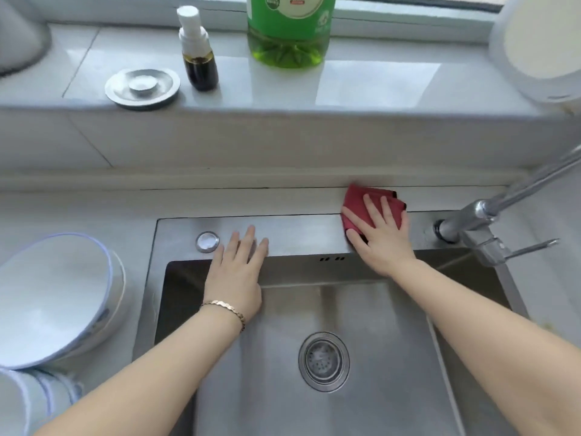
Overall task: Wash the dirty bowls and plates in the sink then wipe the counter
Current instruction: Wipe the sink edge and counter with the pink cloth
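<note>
- The right hand point(382, 240) lies flat on the red cloth point(356, 204), fingers straight and spread, pressing down rather than gripping.
- The cloth is folded and soft-looking, and shows a dark edge. It sits under and beyond the fingers, straddling the back edge of the sink point(298, 234) and the pale counter point(220, 201) strip behind it, right of centre. Its far corner touches the wall's foot.
- The left hand point(235, 272) is released, palm down with the fingers together, resting on the sink's brushed-steel back ledge left of centre. It is well apart from the cloth. A gold link bracelet point(226, 308) circles that wrist.
- A round metal cap point(207, 241) sits just beside the left fingertips, near the ledge's back left corner.
- The basin is square, in matte stainless steel, with a round perforated drain strainer point(323, 361) in its floor and two small overflow slots in the back wall.
- White bowls point(53, 297), glossy with a thin blue rim line, stand nested and tilted on the counter at the sink's left edge.
- A chrome faucet point(481, 228) with a thin lever rises from the sink's back right corner.
- The tiled sill above carries a metal sink plug point(143, 88), a small pump bottle point(199, 58) of dark liquid and a green detergent bottle point(289, 29).
</note>
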`<state>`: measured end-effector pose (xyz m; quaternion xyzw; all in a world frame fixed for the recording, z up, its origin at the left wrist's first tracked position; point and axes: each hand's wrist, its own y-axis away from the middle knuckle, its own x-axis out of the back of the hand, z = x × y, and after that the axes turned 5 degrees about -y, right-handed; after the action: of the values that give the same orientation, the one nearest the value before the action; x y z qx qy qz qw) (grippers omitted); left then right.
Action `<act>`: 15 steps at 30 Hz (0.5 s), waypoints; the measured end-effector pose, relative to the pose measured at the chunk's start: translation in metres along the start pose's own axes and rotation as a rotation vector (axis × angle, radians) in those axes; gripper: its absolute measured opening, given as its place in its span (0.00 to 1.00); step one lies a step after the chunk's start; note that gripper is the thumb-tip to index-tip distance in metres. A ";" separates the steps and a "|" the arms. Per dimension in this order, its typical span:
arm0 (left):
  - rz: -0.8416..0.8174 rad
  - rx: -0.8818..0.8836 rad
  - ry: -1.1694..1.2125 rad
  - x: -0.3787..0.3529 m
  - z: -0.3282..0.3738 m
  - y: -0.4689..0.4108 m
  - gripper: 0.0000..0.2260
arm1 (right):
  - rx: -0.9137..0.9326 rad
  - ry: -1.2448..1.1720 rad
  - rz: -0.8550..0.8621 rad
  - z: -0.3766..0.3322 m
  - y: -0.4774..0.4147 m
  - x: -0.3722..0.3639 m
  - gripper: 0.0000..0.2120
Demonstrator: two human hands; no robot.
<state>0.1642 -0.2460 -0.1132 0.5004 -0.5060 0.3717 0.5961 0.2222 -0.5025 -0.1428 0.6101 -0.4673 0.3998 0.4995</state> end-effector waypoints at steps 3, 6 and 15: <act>-0.074 -0.065 -0.013 -0.001 0.027 -0.012 0.30 | -0.107 -0.005 0.046 0.041 0.010 0.006 0.23; -0.092 -0.053 -0.022 -0.004 0.043 -0.017 0.30 | -0.170 -0.088 0.125 0.053 0.027 0.005 0.28; -0.084 -0.033 -0.010 0.006 0.048 -0.024 0.25 | -0.069 -0.332 0.440 0.033 0.061 0.021 0.11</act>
<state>0.1771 -0.2984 -0.1135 0.5130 -0.4938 0.3354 0.6168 0.1692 -0.5423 -0.1143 0.5338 -0.6774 0.3770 0.3377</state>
